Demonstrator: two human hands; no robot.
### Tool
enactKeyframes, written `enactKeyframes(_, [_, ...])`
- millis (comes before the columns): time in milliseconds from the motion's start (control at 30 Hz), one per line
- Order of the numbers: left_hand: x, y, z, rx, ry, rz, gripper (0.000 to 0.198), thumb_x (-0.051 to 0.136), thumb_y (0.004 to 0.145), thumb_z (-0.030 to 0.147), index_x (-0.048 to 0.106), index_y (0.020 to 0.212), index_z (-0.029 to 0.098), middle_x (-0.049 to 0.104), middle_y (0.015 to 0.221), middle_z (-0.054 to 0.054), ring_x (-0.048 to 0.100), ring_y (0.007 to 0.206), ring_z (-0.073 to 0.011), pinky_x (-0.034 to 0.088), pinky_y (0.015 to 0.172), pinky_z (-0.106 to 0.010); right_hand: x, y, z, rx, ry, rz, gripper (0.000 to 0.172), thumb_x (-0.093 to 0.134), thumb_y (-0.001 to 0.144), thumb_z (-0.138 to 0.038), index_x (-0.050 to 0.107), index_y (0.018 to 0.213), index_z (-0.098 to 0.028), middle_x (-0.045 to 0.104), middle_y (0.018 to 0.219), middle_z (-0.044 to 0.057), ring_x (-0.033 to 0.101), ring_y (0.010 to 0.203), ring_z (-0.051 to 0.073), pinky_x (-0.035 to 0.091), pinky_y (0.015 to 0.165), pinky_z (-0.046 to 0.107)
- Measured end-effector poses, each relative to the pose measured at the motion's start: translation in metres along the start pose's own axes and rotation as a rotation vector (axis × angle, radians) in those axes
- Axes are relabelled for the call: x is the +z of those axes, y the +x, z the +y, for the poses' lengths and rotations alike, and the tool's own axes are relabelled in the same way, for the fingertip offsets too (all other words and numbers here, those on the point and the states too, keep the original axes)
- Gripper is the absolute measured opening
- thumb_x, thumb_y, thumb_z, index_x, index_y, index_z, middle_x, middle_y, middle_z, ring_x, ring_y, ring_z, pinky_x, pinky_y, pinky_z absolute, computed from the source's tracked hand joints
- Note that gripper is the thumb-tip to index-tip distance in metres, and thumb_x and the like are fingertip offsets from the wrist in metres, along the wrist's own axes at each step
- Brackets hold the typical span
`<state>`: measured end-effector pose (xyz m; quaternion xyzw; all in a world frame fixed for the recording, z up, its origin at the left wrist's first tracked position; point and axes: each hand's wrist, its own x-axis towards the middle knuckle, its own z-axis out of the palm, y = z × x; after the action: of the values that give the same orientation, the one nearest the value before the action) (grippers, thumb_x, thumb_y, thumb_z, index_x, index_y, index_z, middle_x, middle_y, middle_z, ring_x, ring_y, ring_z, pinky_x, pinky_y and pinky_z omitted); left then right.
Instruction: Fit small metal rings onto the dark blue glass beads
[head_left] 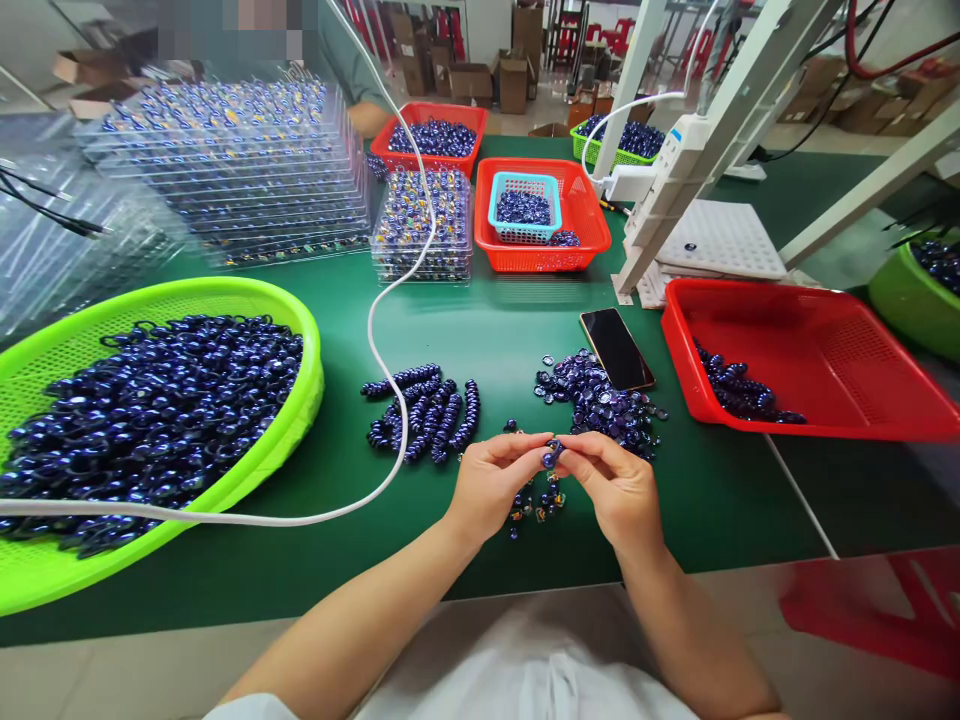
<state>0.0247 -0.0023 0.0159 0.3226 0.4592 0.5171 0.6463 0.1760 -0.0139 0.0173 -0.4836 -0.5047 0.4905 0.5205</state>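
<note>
My left hand (495, 480) and my right hand (619, 485) meet above the front of the green table. Between their fingertips they pinch a small shiny dark-blue part (553, 455), rounded, its exact kind too small to tell. Just beneath it lie several small blue pieces with orange bits (551, 500), partly covered by my fingers. Beyond my right hand spreads a loose heap of dark-blue caps (600, 395). Left of my left hand, stacked dark-blue rings lie in curved rows (427, 415).
A lime-green basket (319, 380) of blue parts stands left. A white cable (371, 340) crosses the table. A phone (619, 350) touches the caps. Red trays (862, 350) stand right and behind (592, 235). Clear trays (277, 190) are stacked back left, near another person.
</note>
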Motion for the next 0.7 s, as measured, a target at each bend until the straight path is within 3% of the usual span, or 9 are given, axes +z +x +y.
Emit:
enactKeyframes(167, [0.0016, -0.0063, 0.0003, 0.120, 0.141, -0.005, 0.017, 0.082, 0.071, 0.028, 0.082, 0.086, 0.020, 0.080, 0.088, -0.006, 0.073, 0.081, -0.0226, 0.059, 0.077, -0.033, -0.0028, 0.0000, 0.0023, 0.046, 0.015, 0.003, 0.012, 0.071, 0.084, -0.029, 0.076, 0.094, -0.025, 0.073, 0.084, 0.001, 0.069, 0.069, 0.015, 0.062, 0.068, 0.028])
enactKeyframes(400, [-0.0021, -0.0076, -0.0060, 0.410, 0.314, -0.136, 0.020, 0.072, 0.082, 0.021, 0.079, 0.101, 0.025, 0.079, 0.087, -0.005, 0.071, 0.079, -0.0199, 0.055, 0.076, -0.032, -0.0050, -0.0001, 0.0050, 0.047, 0.034, 0.004, 0.015, 0.071, 0.084, -0.033, 0.074, 0.096, -0.023, 0.074, 0.082, 0.002, 0.068, 0.069, 0.014, 0.061, 0.066, 0.027])
enactKeyframes(700, [-0.0024, -0.0107, 0.0011, 0.464, 0.429, -0.149, 0.013, 0.071, 0.083, 0.019, 0.079, 0.091, 0.025, 0.076, 0.080, -0.006, 0.066, 0.073, -0.0199, 0.050, 0.073, -0.032, -0.0080, 0.0007, 0.0085, 0.138, 0.150, -0.168, 0.023, 0.070, 0.085, -0.039, 0.072, 0.101, -0.022, 0.070, 0.080, 0.001, 0.064, 0.058, 0.011, 0.058, 0.055, 0.024])
